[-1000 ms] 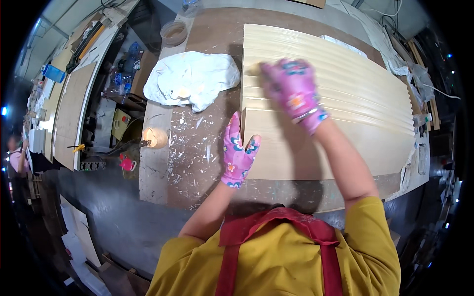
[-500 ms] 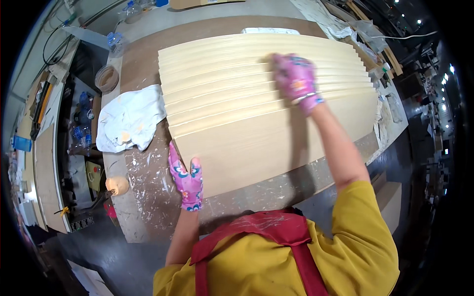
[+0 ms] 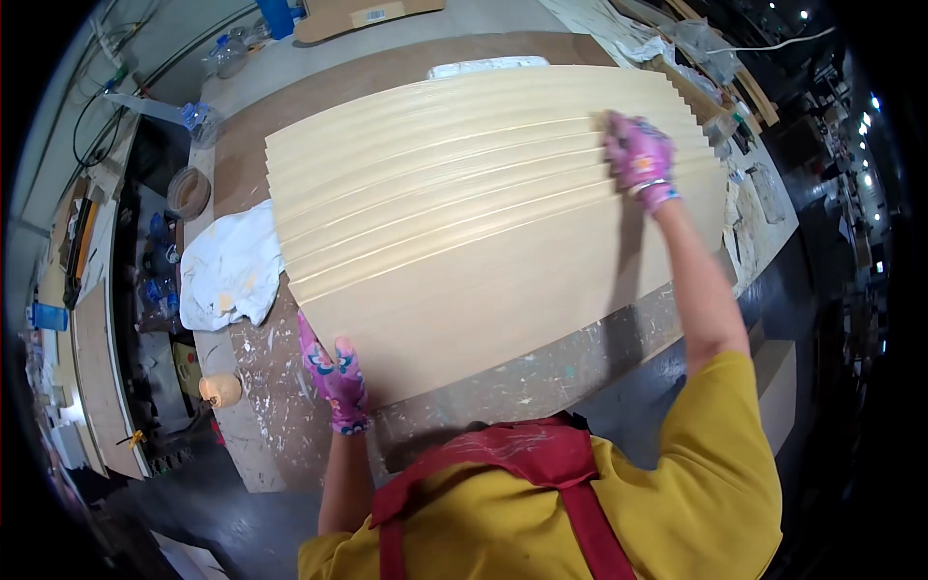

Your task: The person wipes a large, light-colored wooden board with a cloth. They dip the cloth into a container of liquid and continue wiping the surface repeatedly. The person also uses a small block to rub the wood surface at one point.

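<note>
Pressing my right hand (image 3: 638, 159) flat at the upper right of the fanned veneer sheets (image 3: 483, 232), left hand (image 3: 333, 372) open-palmed at their lower-left corner, I judged the stack spread but unsquared.

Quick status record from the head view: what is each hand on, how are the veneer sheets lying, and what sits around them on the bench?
Left hand: pink glove, flat at the near left corner of the veneer stack
Right hand: pink glove, pressed on the stack's far right part
Veneer stack: pale wood sheets, fanned so their long edges step
Workbench: brown top, spattered with pale marks
White cloth: crumpled, left of the stack
Tape roll: beyond the cloth
</note>
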`<state>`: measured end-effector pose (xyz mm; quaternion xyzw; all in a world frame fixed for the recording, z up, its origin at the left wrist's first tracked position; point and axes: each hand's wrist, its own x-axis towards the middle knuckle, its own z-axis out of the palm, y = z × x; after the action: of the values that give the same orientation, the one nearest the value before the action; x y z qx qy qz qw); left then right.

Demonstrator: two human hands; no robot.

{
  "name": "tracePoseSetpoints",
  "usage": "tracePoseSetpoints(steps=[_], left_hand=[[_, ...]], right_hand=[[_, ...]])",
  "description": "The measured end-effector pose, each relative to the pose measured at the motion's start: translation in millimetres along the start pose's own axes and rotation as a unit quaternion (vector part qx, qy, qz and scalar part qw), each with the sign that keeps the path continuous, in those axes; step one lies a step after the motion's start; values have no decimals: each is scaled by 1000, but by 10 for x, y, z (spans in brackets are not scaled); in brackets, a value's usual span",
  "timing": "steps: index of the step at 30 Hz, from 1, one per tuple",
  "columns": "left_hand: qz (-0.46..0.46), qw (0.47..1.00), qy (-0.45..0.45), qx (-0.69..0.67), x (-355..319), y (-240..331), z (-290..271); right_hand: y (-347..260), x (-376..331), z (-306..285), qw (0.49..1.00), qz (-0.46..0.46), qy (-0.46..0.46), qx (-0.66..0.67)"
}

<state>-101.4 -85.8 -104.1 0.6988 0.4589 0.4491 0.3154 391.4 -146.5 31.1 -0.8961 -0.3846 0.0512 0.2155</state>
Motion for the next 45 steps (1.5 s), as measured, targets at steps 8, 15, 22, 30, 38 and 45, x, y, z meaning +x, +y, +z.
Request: tracePoseSetpoints(steps=[8, 15, 22, 30, 38, 45], left_hand=[[3, 998, 11, 68, -25, 46, -80], [-19, 995, -6, 98, 4, 64, -22], [-26, 998, -2, 59, 12, 81, -77], [-1, 999, 4, 52, -1, 58, -32], [-8, 999, -9, 53, 21, 111, -40], [-14, 999, 19, -28, -12, 17, 5]], right_hand=[[-342, -65, 268, 933, -328, 112, -96], [-767, 54, 172, 919, -351, 159, -81], [-3142, -759, 1472, 809, -585, 55, -26], [-3248, -555, 1395, 819, -572, 28, -22], [-3171, -239, 1321, 894, -440, 18, -82], [-3222, -80, 1546, 914, -384, -109, 66]])
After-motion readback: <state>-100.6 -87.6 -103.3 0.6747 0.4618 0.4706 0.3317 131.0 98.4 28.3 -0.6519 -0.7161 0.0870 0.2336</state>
